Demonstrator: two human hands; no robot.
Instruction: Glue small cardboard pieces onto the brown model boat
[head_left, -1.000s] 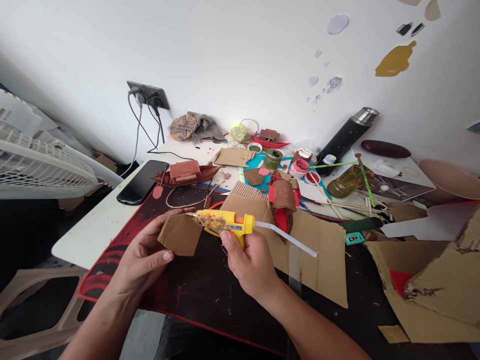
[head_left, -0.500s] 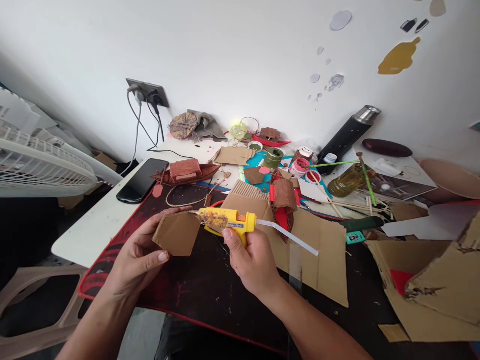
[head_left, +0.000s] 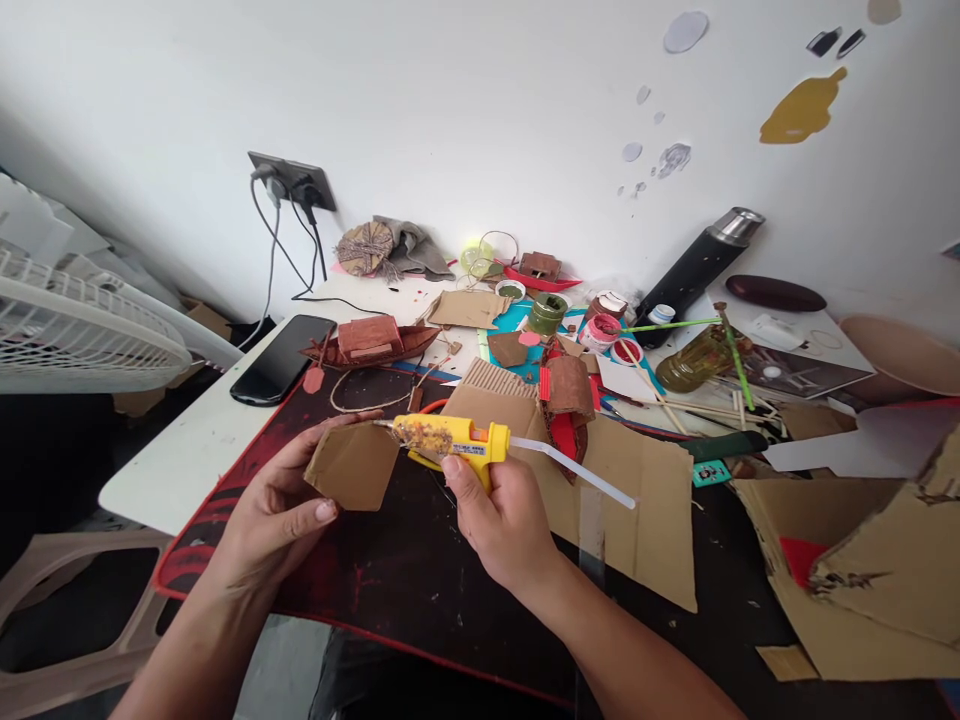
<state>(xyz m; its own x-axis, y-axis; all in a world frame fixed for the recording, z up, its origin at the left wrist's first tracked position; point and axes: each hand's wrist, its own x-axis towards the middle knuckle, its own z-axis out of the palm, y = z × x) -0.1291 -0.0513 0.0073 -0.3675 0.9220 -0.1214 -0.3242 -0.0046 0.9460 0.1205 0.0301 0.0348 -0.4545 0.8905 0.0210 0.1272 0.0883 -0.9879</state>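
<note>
My right hand (head_left: 501,520) grips yellow glue gun (head_left: 450,443), label unreadable; left hand (head_left: 289,515) pinches cardboard piece (head_left: 352,466) at nozzle.

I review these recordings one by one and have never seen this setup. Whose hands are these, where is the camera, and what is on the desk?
No machine here: a person wears one camera on the head, looking forward and down at their own bare hands. The left hand holds a brown cardboard piece. The right hand holds a yellow glue gun, its tip at the cardboard's upper edge, a glue stick jutting from the back. Below lies a dark desk mat. Around it: a flat cardboard sheet, a model boat, a phone, paint pots and a black flask.
</note>
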